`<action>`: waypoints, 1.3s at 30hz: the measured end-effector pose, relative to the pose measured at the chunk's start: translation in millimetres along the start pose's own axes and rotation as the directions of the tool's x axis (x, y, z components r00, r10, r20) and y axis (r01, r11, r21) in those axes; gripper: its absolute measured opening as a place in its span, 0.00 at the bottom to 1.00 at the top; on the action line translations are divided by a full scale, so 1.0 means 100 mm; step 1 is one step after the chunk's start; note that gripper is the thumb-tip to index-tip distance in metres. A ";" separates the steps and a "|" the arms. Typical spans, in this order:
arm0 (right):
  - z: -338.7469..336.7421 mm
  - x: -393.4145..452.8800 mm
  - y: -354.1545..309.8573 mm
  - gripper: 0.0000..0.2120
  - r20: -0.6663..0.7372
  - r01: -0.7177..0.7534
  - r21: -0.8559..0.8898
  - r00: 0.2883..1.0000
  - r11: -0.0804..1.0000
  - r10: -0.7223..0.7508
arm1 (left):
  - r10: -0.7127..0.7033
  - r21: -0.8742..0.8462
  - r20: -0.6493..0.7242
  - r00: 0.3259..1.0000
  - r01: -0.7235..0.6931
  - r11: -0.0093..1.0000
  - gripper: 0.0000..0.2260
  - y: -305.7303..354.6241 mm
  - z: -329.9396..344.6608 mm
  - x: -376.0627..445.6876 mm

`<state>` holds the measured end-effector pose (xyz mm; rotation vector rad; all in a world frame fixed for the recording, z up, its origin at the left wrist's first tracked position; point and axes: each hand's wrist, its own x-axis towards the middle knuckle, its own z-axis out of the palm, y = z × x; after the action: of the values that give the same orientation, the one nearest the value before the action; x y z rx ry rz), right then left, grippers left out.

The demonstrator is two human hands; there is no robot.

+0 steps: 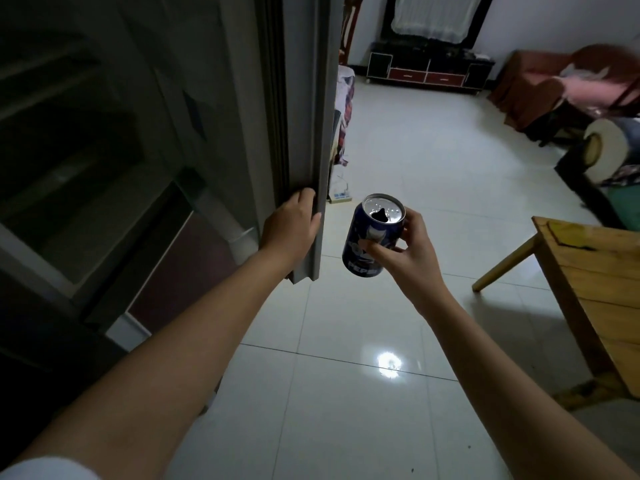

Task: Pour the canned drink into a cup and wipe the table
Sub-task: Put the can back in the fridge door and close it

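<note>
1. Our right hand [412, 258] has its thumb and fingers curled round a blue Pepsi can [374, 235], the thumb pressed on the printed side that faces us and the fingers wrapped behind, near the rim.
2. The can is held in the air over the floor, tilted a little with its top leaning away to the right; the lid shows a dark, already opened mouth in the silver top.
3. Our left hand [292, 226] lies on the edge of a grey door [304, 133], the fingers bent over the door's edge and the palm against its near face, so it grips the door and nothing else.
4. The can hangs just beside that door edge, to its right, apart from it and from our left hand.
5. Both forearms reach forward from the bottom of the view, bare, with a bit of white sleeve [45, 469] at the lower left corner.
6. Beneath the hands spreads a glossy white tiled floor [346, 393] carrying a bright reflection of a light.
7. To the right, well apart from the can, stands a wooden table [595, 282] with a slanted leg.
8. Farther off, we see a dark low cabinet [429, 69] with red drawers against the far wall, and a reddish sofa [540, 88] at the right.
</note>
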<state>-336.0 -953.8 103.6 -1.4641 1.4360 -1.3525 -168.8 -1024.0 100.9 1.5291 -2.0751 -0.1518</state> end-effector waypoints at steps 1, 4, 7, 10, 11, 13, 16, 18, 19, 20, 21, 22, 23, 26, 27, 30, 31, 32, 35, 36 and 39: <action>-0.02 0.01 0.01 0.29 -0.006 -0.003 0.000 1.000 1.000 0.003 | 0.006 -0.012 0.017 1.000 -0.006 1.000 0.15 0.02 0.03 0.03; -0.06 0.05 0.04 0.29 -0.022 -0.006 -0.007 1.000 1.000 0.006 | 0.049 -0.046 0.073 0.996 -0.046 0.998 0.19 0.03 0.10 0.09; -0.07 0.08 0.07 0.28 -0.037 -0.012 -0.010 0.999 1.000 0.011 | 0.144 -0.097 0.087 0.986 -0.135 0.986 0.20 0.00 0.14 0.10; -0.04 0.11 0.09 0.28 -0.037 -0.015 0.000 0.999 1.000 0.015 | 0.200 -0.110 0.071 0.977 -0.192 0.975 0.19 -0.08 0.14 0.08; -0.02 0.11 0.09 0.28 -0.035 -0.015 0.004 0.999 1.000 0.015 | 0.204 -0.112 0.060 0.977 -0.196 0.974 0.19 -0.12 0.14 0.06; 0.03 0.13 0.09 0.29 -0.033 -0.016 0.017 0.999 1.000 0.017 | 0.193 -0.127 0.029 0.981 -0.188 0.974 0.17 -0.22 0.11 0.02; 0.15 0.13 0.06 0.30 -0.015 -0.020 0.027 1.000 0.999 0.021 | 0.163 -0.146 0.006 0.987 -0.160 0.976 0.16 -0.44 0.06 -0.04; 0.24 0.14 0.04 0.29 0.005 -0.019 0.029 1.000 0.999 0.019 | 0.122 -0.152 -0.004 0.993 -0.121 0.981 0.16 -0.62 0.01 -0.09; 0.30 0.14 0.02 0.29 0.018 -0.018 0.027 1.000 0.999 0.018 | 0.078 -0.158 -0.006 0.997 -0.078 0.984 0.16 -0.70 -0.01 -0.11; 0.36 0.15 0.00 0.28 0.031 -0.017 0.025 0.999 1.000 0.016 | 0.024 -0.162 -0.007 1.000 -0.024 0.986 0.16 -0.78 -0.05 -0.15; 0.43 0.15 -0.02 0.28 0.042 -0.013 0.024 0.999 1.000 0.012 | -0.031 -0.164 -0.001 1.000 0.031 0.986 0.16 -0.88 -0.08 -0.18; 0.50 0.15 -0.05 0.29 0.051 -0.007 0.024 0.999 1.000 0.006 | -0.070 -0.159 0.005 0.998 0.070 0.985 0.17 -0.98 -0.10 -0.22; 0.58 0.16 -0.08 0.29 0.058 -0.002 0.024 0.998 1.000 0.001 | -0.095 -0.146 0.009 0.995 0.095 0.985 0.18 -1.08 -0.12 -0.25; 0.85 0.17 -0.18 0.30 0.077 0.006 0.035 0.997 0.999 -0.009 | -0.146 -0.111 0.039 0.988 0.150 0.982 0.20 -1.36 -0.20 -0.34; 0.94 0.17 -0.21 0.30 0.082 0.010 0.040 0.997 0.999 -0.013 | -0.161 -0.123 0.056 0.985 0.167 0.978 0.21 -1.44 -0.22 -0.38; 1.19 0.21 -0.29 0.30 0.097 0.027 0.058 0.995 0.998 -0.033 | -0.144 -0.116 0.107 0.984 0.156 0.981 0.25 -1.68 -0.28 -0.44; 1.27 0.23 -0.31 0.30 0.101 0.027 0.068 0.994 0.997 -0.034 | -0.132 -0.096 0.135 0.982 0.145 0.985 0.26 -1.75 -0.29 -0.46; 1.35 0.25 -0.34 0.30 0.100 0.027 0.073 0.994 0.997 -0.035 | -0.120 -0.081 0.165 0.979 0.134 0.988 0.27 -1.82 -0.29 -0.46; 1.58 0.34 -0.38 0.31 0.090 0.035 0.074 0.995 0.997 -0.042 | -0.073 -0.048 0.239 0.968 0.087 0.995 0.30 -1.96 -0.26 -0.45; 1.66 0.37 -0.38 0.31 0.087 0.038 0.071 0.995 0.997 -0.044 | -0.060 -0.045 0.252 0.966 0.074 0.996 0.31 -1.99 -0.25 -0.44; 1.88 0.51 -0.36 0.33 0.045 0.046 0.011 0.998 0.999 -0.047 | -0.064 -0.045 0.282 0.957 0.080 0.996 0.32 -2.07 -0.19 -0.42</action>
<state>-154.2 -1033.3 104.0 -1.5211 1.3722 -1.3439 24.6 -1053.3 18.4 1.6274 -2.2085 -0.4758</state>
